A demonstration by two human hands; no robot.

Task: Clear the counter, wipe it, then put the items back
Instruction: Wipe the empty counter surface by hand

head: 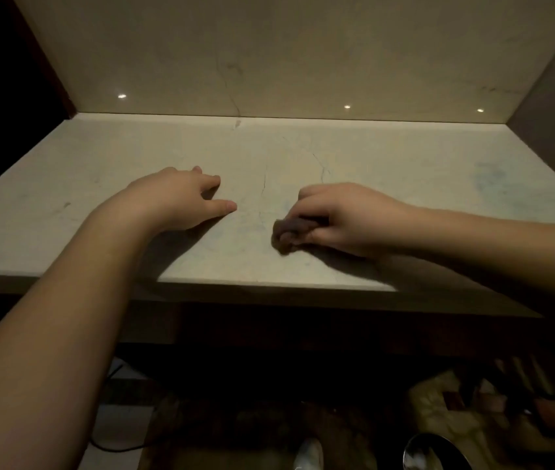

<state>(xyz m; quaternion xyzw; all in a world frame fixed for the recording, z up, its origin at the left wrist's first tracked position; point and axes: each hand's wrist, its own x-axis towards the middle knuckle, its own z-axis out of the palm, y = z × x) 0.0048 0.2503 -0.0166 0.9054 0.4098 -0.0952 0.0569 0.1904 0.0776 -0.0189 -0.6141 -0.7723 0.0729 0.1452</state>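
Count: two hands, one cloth, one counter slab, three small light reflections on the back wall. Below the counter: one shiny round metal object, one dark cable, one white shoe tip; the rest down there is too dark to sort.

Surface: the counter (371, 157) is pale stone, spanning the middle of the frame from left to right. A thin dark crack runs down its centre, and a faint bluish smear sits at centre right. No other items rest on it within view. The back wall (303, 56) is the same pale stone, glossy, filling the upper frame; the reflections (347, 106) lie in a row just above the joint with the counter. A darker side wall closes the upper right. Upper left is black. Lighting is dim overall.

Lower frame: the metal object (435, 452) at bottom right, the cable (116, 447) at bottom left, the shoe tip (308, 452) at bottom centre.

Hands: the left hand (181, 198), left of centre, lies palm down on the counter, fingers loosely extended and slightly spread, thumb out, holding nothing. The right hand (347, 218), right of centre, has its fingers curled round a dark bunched cloth (291, 230) and presses it against the counter; the cloth protrudes from the hand's left side. The hands are near each other, not touching.
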